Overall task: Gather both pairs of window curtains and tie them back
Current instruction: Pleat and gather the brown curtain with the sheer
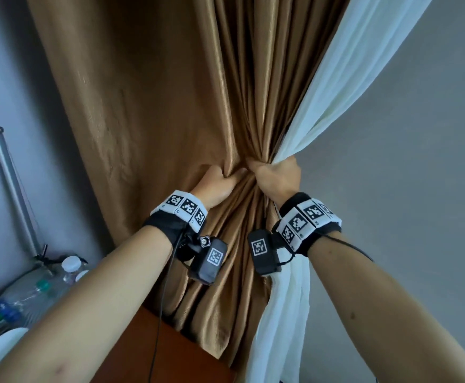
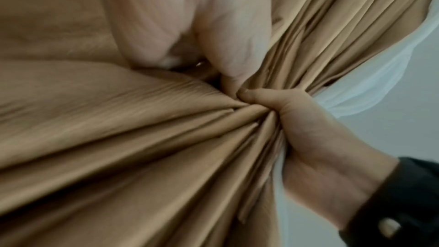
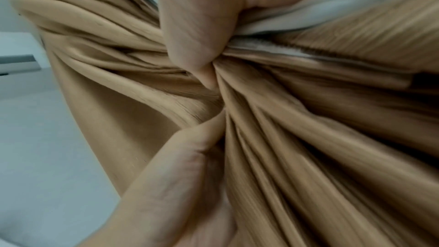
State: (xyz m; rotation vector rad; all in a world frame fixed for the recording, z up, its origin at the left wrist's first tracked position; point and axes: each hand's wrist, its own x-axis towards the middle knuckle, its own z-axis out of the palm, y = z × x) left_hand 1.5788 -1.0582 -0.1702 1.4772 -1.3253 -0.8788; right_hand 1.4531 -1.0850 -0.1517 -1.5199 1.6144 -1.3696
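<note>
Head view: both hands around gathered curtains.

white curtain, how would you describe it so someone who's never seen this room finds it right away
Start at the big brown curtain filling the middle of the head view. Along its right edge hangs the white curtain, pinched in at the waist where the right hand grips it together with brown folds. It is the only pale, thin-looking cloth there, set between the shiny brown fabric and the bare grey wall.

No readable text anywhere; the water bottles' labels are too blurred.
</note>
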